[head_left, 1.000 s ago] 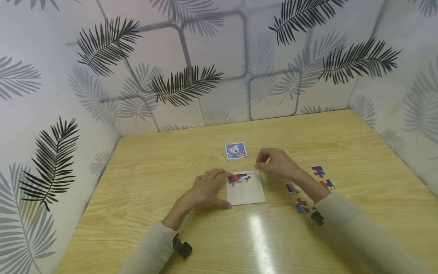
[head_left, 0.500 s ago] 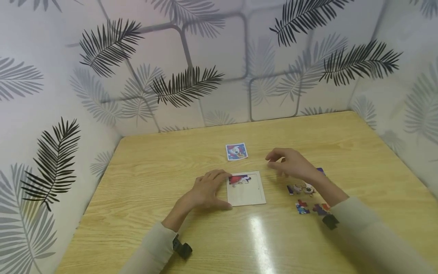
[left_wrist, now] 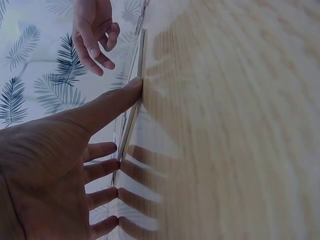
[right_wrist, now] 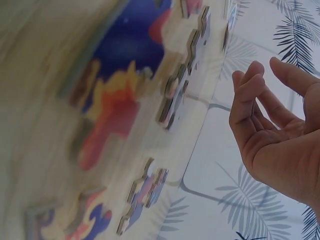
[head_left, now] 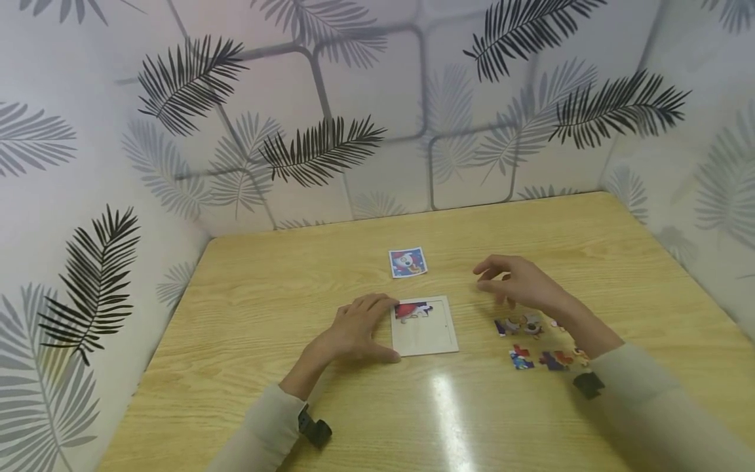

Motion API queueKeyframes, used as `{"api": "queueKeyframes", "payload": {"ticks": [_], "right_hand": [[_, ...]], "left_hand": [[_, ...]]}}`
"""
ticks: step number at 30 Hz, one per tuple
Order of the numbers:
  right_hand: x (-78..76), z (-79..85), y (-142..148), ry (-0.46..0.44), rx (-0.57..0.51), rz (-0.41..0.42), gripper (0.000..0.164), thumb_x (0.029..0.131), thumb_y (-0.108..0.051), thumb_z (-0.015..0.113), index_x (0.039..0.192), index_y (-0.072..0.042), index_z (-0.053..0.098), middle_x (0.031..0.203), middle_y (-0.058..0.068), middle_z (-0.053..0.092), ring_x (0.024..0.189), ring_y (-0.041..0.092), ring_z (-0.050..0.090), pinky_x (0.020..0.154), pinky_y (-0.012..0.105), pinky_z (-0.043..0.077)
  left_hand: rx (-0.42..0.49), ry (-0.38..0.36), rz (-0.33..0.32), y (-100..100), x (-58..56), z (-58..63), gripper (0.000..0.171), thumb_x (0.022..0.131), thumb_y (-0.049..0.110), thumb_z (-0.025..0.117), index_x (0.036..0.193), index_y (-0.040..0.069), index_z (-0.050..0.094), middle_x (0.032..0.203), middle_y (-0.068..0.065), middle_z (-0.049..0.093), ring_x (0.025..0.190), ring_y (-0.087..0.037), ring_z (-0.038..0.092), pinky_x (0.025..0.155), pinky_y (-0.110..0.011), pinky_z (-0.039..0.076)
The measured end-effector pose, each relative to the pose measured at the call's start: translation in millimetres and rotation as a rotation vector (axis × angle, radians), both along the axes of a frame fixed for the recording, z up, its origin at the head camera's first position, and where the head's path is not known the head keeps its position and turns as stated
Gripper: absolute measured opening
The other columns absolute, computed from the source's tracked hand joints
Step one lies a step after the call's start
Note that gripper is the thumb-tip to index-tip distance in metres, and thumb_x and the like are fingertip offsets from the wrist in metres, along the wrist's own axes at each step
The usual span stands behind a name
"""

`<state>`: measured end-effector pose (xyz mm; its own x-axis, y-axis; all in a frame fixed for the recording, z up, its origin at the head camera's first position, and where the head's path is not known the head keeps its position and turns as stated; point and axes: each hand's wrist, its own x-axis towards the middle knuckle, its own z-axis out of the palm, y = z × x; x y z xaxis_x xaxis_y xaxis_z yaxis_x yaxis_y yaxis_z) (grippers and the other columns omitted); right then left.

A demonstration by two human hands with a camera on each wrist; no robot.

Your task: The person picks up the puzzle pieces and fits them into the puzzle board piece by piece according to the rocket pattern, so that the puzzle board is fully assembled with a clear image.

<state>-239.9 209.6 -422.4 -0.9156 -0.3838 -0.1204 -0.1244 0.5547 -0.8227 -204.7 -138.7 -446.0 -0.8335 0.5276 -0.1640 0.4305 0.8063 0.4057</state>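
Note:
A square white puzzle tray [head_left: 425, 337] lies flat on the table, with joined red, white and purple puzzle pieces [head_left: 413, 309] in its upper left corner. My left hand [head_left: 356, 328] rests along the tray's left side. In the left wrist view its thumb presses the tray edge [left_wrist: 134, 117], while the straight fingers touch down at the far end. My right hand [head_left: 522, 282] hovers right of the tray with fingers loosely bent and nothing between them. Below it lie loose puzzle pieces [head_left: 521, 358], some hidden by the forearm. A blue and orange puzzle piece [right_wrist: 127, 50] looms large in the right wrist view.
A small picture card [head_left: 408, 262] showing a white cartoon animal lies behind the tray. The wooden table [head_left: 283, 275] meets a leaf-patterned wall [head_left: 377, 164] at the back and sides.
My right hand has moved from the tray's upper right corner to the right, over the loose pieces, and its fingers have loosened. The left hand stays at the tray.

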Motion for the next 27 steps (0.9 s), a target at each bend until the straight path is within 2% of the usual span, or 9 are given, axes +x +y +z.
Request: {"api": "queueKeyframes", "payload": {"ticks": [6, 14, 17, 21, 24, 27], "right_hand": [[2.2, 2.9, 12.5, -0.009, -0.001, -0.003, 0.043, 0.098, -0.031, 0.064, 0.133, -0.006, 0.057, 0.124, 0.018, 0.063, 0.072, 0.029, 0.063, 0.055, 0.033, 0.051], [5.6, 4.6, 39.7, -0.02, 0.018, -0.048, 0.047, 0.098, -0.034, 0.064, 0.135, -0.007, 0.055, 0.127, 0.021, 0.061, 0.066, 0.026, 0.062, 0.046, 0.033, 0.046], [7.9, 5.4, 51.0, -0.031, 0.015, -0.065, 0.047, 0.098, -0.031, 0.064, 0.137, -0.006, 0.053, 0.128, 0.022, 0.059, 0.064, 0.026, 0.059, 0.048, 0.034, 0.047], [11.7, 6.3, 67.4, 0.006, 0.055, -0.08, 0.049, 0.098, -0.032, 0.064, 0.137, -0.004, 0.052, 0.128, 0.024, 0.059, 0.071, 0.024, 0.063, 0.054, 0.035, 0.051], [13.0, 6.4, 77.5, 0.023, 0.101, -0.086, 0.05, 0.098, -0.034, 0.064, 0.136, -0.004, 0.053, 0.128, 0.023, 0.06, 0.073, 0.022, 0.063, 0.054, 0.034, 0.051], [12.5, 5.5, 84.6, 0.022, 0.129, -0.087, 0.047, 0.098, -0.033, 0.064, 0.134, -0.004, 0.055, 0.127, 0.022, 0.059, 0.068, 0.021, 0.06, 0.051, 0.034, 0.049]], "left_hand": [[0.009, -0.01, 0.005, -0.2, 0.5, 1.7, 0.096, 0.074, 0.056, 0.082, 0.153, 0.027, 0.036, 0.16, -0.003, 0.033, 0.151, -0.03, 0.025, 0.115, -0.061, 0.023], [0.002, -0.015, 0.006, -0.6, 0.3, 0.7, 0.096, 0.075, 0.056, 0.081, 0.154, 0.027, 0.035, 0.161, -0.002, 0.032, 0.151, -0.03, 0.024, 0.116, -0.06, 0.023], [0.002, -0.009, 0.002, -0.4, 0.6, 0.5, 0.096, 0.075, 0.057, 0.081, 0.154, 0.027, 0.035, 0.161, -0.002, 0.032, 0.151, -0.03, 0.024, 0.115, -0.06, 0.024], [-0.002, -0.008, -0.006, 0.5, 1.1, -0.5, 0.095, 0.076, 0.057, 0.08, 0.153, 0.027, 0.036, 0.16, -0.002, 0.033, 0.151, -0.029, 0.025, 0.115, -0.059, 0.024], [-0.006, -0.01, -0.006, 0.7, 1.5, -0.2, 0.094, 0.076, 0.056, 0.08, 0.153, 0.027, 0.036, 0.16, -0.001, 0.033, 0.15, -0.028, 0.026, 0.116, -0.058, 0.024], [-0.01, -0.007, -0.002, -0.1, 0.2, 0.8, 0.093, 0.077, 0.056, 0.08, 0.154, 0.027, 0.036, 0.16, -0.001, 0.033, 0.15, -0.028, 0.026, 0.116, -0.057, 0.024]]}}
